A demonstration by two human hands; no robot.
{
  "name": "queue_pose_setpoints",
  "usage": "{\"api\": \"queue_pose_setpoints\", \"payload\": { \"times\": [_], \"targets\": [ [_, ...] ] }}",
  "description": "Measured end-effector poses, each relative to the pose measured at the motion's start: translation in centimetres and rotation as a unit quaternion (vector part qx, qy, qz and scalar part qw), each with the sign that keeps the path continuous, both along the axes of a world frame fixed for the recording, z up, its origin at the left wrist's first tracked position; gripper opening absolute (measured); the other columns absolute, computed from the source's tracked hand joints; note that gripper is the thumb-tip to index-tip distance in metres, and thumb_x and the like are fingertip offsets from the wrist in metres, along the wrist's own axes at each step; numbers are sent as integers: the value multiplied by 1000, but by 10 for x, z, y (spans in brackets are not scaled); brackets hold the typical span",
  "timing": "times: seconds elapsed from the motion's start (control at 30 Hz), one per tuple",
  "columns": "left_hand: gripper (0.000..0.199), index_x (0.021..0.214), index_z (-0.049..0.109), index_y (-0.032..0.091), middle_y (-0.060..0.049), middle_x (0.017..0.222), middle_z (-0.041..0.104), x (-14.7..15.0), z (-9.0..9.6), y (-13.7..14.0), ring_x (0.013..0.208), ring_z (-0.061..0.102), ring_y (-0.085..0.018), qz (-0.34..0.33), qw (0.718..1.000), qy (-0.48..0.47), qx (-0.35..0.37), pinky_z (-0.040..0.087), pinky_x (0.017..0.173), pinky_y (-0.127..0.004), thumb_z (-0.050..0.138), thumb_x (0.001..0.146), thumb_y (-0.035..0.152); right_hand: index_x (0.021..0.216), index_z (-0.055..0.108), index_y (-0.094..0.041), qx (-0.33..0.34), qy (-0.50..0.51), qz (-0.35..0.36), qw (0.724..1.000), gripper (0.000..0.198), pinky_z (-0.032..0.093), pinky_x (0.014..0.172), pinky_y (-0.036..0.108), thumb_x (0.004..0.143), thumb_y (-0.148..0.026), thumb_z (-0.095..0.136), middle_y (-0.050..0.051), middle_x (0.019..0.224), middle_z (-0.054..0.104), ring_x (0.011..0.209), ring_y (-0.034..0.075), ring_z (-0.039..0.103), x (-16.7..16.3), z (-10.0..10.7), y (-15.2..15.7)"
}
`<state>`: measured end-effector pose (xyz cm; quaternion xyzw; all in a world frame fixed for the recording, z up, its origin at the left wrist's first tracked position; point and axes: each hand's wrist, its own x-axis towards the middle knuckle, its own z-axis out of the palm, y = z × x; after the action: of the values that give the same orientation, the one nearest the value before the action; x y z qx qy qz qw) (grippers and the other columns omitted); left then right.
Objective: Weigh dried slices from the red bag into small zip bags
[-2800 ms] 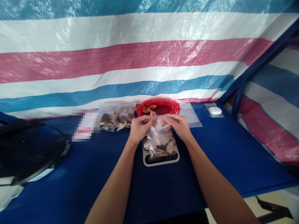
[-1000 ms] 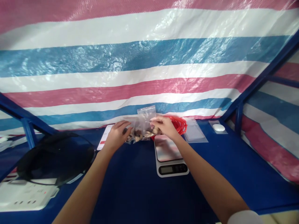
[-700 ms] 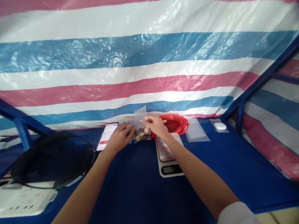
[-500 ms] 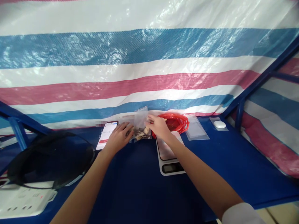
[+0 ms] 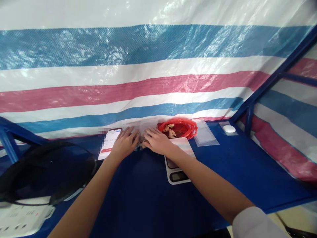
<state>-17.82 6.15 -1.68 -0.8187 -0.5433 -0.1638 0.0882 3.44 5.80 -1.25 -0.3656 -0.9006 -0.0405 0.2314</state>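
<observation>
My left hand (image 5: 125,142) lies palm down with its fingers spread, beside the phone (image 5: 110,143) and over what looks like another clear bag. My right hand (image 5: 158,142) is palm down too, its fingers stretched across a clear plastic bag (image 5: 146,126). Some brownish dried pieces (image 5: 143,145) show in the bag between the two hands; the rest is covered. Just right of my right hand sits an open red plastic bag (image 5: 190,129) with pale dried slices (image 5: 171,133) in it. Under my right wrist is a white kitchen scale (image 5: 178,176).
Flat clear bags (image 5: 206,135) lie right of the red bag, and a white rounded object (image 5: 229,129) lies farther right. At the left are a black ring-shaped item (image 5: 47,172) and a white power strip (image 5: 23,219). Striped sheeting (image 5: 148,79) hangs behind the blue table (image 5: 146,198).
My right hand has come down from the bag's upper part and now lies flat over it. The bag has dropped from upright to lower. My left hand has shifted slightly.
</observation>
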Motion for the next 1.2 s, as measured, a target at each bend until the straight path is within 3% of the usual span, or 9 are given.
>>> {"api": "queue_pose_setpoints", "payload": {
  "times": [0.23, 0.53, 0.7, 0.8, 1.07, 1.2],
  "targets": [
    [43, 131, 62, 17, -16, 141, 61, -4, -2, 3, 137, 50, -33, -29, 999, -19, -5, 39, 116, -54, 37, 101, 35, 136, 60, -5, -23, 19, 15, 999, 49, 37, 120, 41, 105, -40, 44, 20, 143, 60, 142, 30, 47, -5, -14, 11],
    [42, 125, 66, 13, -18, 132, 67, 10, 10, -4, 126, 60, -34, -24, 996, -47, 70, 45, 110, -54, 39, 102, 36, 129, 67, -15, 3, 51, 29, 998, 41, 42, 116, 41, 105, -41, 45, 14, 138, 65, 136, 27, 54, 16, 2, 0],
    [35, 121, 68, 15, -15, 126, 71, 46, 17, -30, 121, 64, -31, -43, 988, -87, 122, 48, 108, -50, 47, 101, 35, 126, 69, -21, 30, 98, 8, 995, 34, 42, 117, 47, 104, -36, 49, 9, 139, 65, 136, 27, 55, 63, 6, -24],
    [31, 120, 69, 17, -13, 123, 72, 71, 14, -50, 120, 65, -30, -53, 985, -101, 133, 48, 109, -50, 50, 101, 32, 124, 71, -17, 28, 120, -7, 992, 34, 41, 119, 42, 102, -33, 51, 11, 141, 64, 139, 26, 52, 102, 0, -37],
    [28, 120, 69, 21, -11, 127, 71, 110, -13, -87, 123, 63, -29, -68, 984, -109, 126, 47, 111, -49, 52, 99, 29, 128, 68, -23, -20, 127, -107, 986, 34, 49, 114, 43, 102, -36, 50, 7, 142, 63, 138, 26, 54, 198, -32, -70],
    [34, 124, 68, 19, -13, 130, 70, 111, -30, -96, 126, 62, -29, -52, 992, -83, 80, 45, 113, -48, 47, 100, 32, 129, 68, -22, -31, 73, -146, 986, 36, 41, 120, 49, 103, -35, 47, 8, 144, 62, 142, 29, 50, 222, -51, -79]
  ]
}}
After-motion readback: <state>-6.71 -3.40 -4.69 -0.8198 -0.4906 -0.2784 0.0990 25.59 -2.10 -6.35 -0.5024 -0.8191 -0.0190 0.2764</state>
